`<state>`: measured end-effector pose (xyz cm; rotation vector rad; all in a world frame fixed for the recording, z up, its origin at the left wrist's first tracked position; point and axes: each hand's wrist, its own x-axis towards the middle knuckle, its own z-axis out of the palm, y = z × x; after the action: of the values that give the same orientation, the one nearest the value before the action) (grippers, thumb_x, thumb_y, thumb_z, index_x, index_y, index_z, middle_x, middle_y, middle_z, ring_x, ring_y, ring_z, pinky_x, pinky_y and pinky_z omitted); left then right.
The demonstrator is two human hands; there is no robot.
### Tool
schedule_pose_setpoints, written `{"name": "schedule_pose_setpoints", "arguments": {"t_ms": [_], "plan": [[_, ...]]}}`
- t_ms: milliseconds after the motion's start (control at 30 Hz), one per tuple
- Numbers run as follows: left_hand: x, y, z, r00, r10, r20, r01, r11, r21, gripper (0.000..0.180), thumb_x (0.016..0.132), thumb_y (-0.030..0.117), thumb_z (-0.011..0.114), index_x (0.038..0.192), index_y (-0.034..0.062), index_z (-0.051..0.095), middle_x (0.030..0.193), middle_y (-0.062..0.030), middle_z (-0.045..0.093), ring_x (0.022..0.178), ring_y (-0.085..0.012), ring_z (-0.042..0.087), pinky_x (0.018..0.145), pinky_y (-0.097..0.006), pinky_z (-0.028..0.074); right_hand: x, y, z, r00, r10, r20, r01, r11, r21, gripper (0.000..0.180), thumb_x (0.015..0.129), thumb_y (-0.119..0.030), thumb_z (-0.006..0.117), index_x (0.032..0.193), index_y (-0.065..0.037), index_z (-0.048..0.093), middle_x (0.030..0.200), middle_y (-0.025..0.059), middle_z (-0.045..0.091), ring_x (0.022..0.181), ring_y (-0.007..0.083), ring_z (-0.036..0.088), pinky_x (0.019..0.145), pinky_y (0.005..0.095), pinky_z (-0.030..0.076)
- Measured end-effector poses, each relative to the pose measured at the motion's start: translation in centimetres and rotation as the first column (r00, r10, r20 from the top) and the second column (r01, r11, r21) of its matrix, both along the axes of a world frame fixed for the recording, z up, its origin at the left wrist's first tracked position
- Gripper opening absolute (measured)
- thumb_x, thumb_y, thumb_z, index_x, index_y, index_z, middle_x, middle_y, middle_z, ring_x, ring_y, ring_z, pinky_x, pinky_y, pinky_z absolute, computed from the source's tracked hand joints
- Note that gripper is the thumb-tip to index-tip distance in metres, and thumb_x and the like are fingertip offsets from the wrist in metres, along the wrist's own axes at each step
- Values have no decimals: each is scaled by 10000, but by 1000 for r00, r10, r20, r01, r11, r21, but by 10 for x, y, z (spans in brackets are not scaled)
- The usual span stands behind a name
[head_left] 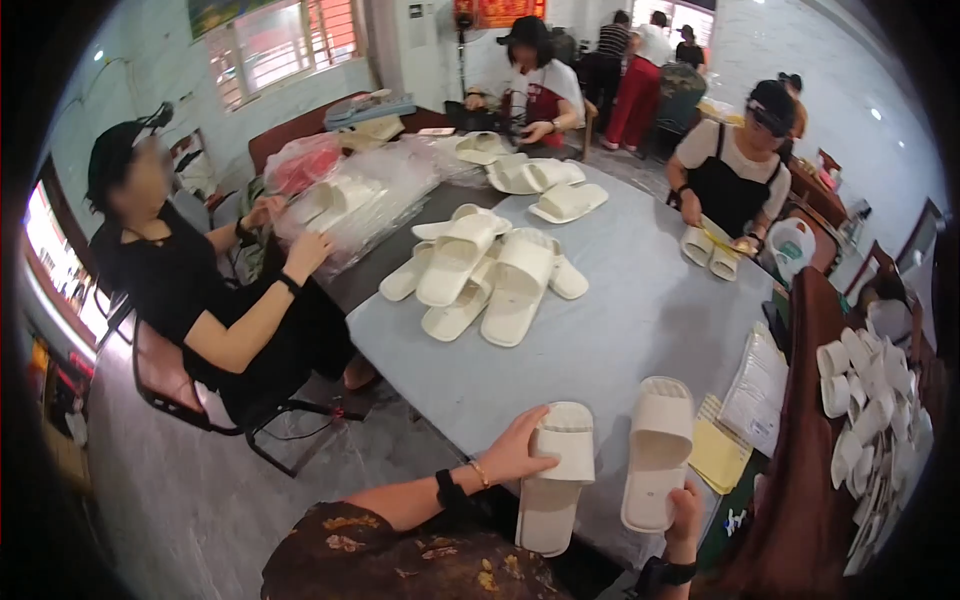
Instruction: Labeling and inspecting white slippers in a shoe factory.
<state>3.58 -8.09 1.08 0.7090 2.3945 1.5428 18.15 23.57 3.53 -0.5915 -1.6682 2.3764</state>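
My left hand (515, 450) grips the strap end of a white slipper (556, 478) that lies at the near edge of the grey table (620, 320). My right hand (685, 512) holds the heel of a second white slipper (657, 450) lying beside it, toe pointing away from me. The two slippers sit parallel, a small gap apart.
A pile of several white slippers (485, 275) lies mid-table, more at the far end (545, 185). Yellow sheets (720, 455) and clear bags (755, 390) lie to the right, rolled slippers (870, 400) beyond. Three seated people work around the table; plastic-wrapped bundles (350, 200) at left.
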Motion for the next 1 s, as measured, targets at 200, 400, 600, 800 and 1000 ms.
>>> {"name": "schedule_pose_setpoints", "arguments": {"t_ms": [200, 400, 600, 800, 1000], "plan": [[-1, 10, 17, 988, -146, -51, 141, 986, -90, 1104, 646, 471, 846, 1483, 15, 287, 1512, -285, 242, 1414, -431, 244, 1157, -461, 253, 15, 3, -25, 989, 72, 131, -89, 988, 128, 336, 823, -108, 541, 1110, 45, 628, 965, 77, 677, 835, 153, 631, 741, 274, 506], [6, 19, 15, 931, -295, -214, 211, 915, -344, 1063, 626, 463, 849, 1475, 59, 354, 1548, -307, 145, 1420, -460, 221, 1149, -480, 266, 14, -6, -29, 975, 55, 217, -130, 928, 348, 297, 848, -117, 563, 1080, 59, 621, 916, 61, 666, 794, 121, 602, 708, 269, 491], [-14, 26, -1, 935, -183, -304, 120, 969, -215, 714, 706, 113, 656, 1388, 43, 455, 1493, -306, 286, 1311, -467, 383, 1098, -467, 348, 15, -12, -24, 979, 53, 194, -132, 899, 417, 285, 862, -76, 567, 1109, 62, 601, 924, 60, 664, 831, 119, 608, 739, 266, 491], [-55, 38, 6, 924, 64, -378, -117, 986, -119, 650, 746, 106, 649, 1357, 10, 450, 1430, -317, 365, 1301, -475, 385, 1098, -476, 334, 10, -17, -23, 995, 67, 71, -80, 975, 207, 319, 887, -87, 592, 1175, 50, 582, 960, 78, 667, 843, 131, 622, 767, 273, 500], [-50, 45, 0, 949, -43, -313, -35, 971, -238, 741, 807, 260, 713, 1422, 16, 379, 1485, -295, 302, 1369, -447, 315, 1138, -469, 282, 10, -30, -25, 989, -29, 147, -73, 761, 644, 396, 869, -116, 637, 1237, 15, 572, 950, 106, 647, 827, 159, 625, 740, 299, 511]]}}
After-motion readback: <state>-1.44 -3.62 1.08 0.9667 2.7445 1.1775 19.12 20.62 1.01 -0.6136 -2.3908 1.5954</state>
